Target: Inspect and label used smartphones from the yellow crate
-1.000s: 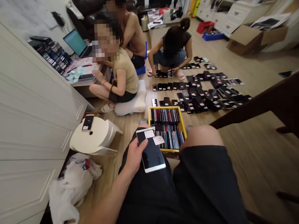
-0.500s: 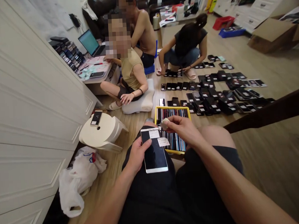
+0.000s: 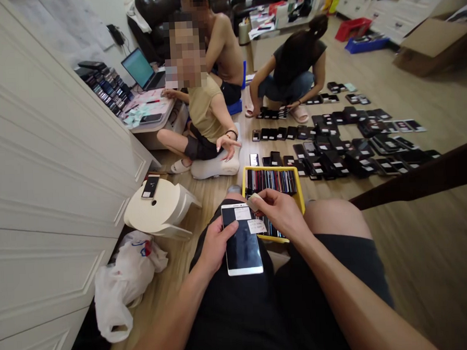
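Note:
A smartphone (image 3: 243, 253) with a dark screen and white edges rests above my left thigh. My left hand (image 3: 215, 244) grips it, thumb over the screen's left side. Two handwritten paper labels lie on its upper part; the lower label (image 3: 257, 226) sticks out past the right edge. My right hand (image 3: 280, 209) pinches a small pale piece, perhaps paper (image 3: 254, 199), by the phone's top right corner. Beyond my knees, a yellow crate (image 3: 300, 192) holds a tight row of upright phones, partly hidden by my right hand and forearm.
A cream stool (image 3: 168, 202) bearing one phone (image 3: 151, 187) stands left, above a white plastic bag (image 3: 121, 280). Rows of labelled phones (image 3: 330, 154) cover the floor ahead. One person (image 3: 210, 108) sits on a cushion, another crouches by the phones (image 3: 298, 67). A dark wooden bar (image 3: 413, 173) crosses at right.
The seated person's hand has lifted and reached to the right, fingers spread. My right hand has shifted slightly left and down with the pale piece. The phone stays in my left hand.

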A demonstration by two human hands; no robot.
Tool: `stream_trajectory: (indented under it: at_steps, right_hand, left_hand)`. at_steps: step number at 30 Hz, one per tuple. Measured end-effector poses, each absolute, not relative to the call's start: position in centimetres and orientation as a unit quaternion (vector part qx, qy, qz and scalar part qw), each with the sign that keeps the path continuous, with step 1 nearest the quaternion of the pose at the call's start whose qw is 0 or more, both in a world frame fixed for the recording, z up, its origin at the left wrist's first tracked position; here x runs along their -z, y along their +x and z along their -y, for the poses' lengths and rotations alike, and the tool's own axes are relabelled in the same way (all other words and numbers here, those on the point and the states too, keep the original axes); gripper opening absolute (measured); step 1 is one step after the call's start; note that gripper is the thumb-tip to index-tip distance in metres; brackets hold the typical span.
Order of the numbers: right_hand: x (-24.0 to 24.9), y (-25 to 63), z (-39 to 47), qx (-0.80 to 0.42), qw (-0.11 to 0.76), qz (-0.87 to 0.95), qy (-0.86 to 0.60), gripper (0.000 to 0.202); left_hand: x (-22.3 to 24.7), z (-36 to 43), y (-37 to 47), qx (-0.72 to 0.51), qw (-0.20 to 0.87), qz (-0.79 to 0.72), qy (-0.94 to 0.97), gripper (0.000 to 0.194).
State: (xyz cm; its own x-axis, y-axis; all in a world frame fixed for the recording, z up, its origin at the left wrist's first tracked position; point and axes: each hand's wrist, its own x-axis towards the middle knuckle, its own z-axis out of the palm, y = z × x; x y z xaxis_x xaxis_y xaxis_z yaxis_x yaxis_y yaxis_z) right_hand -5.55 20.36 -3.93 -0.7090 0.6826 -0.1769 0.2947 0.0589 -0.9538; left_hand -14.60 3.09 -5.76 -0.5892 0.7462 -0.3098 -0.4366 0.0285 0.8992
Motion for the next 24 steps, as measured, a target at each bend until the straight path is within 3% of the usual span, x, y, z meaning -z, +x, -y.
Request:
stream_trajectory:
  at_steps: [9,19,24]
  right_hand:
    - [3.1,-5.5,-20.2,-0.494,0.131,0.783,-0.355,0.022]
    - [4.8,-5.9,-20.3,-0.576,0.123,0.742,-0.32,0.022]
    - [6.0,-6.6,-20.1,-0.683,0.128,0.644,-0.32,0.02]
  left_hand:
    - [5.7,-3.1,-14.9,-0.675,0.471,-0.556,0.114,0.036]
    - [5.9,-2.8,-15.1,-0.66,0.485,-0.564,0.103,0.037]
    - [5.2,-2.6,-15.2,-0.649,0.477,-0.586,0.087,0.046]
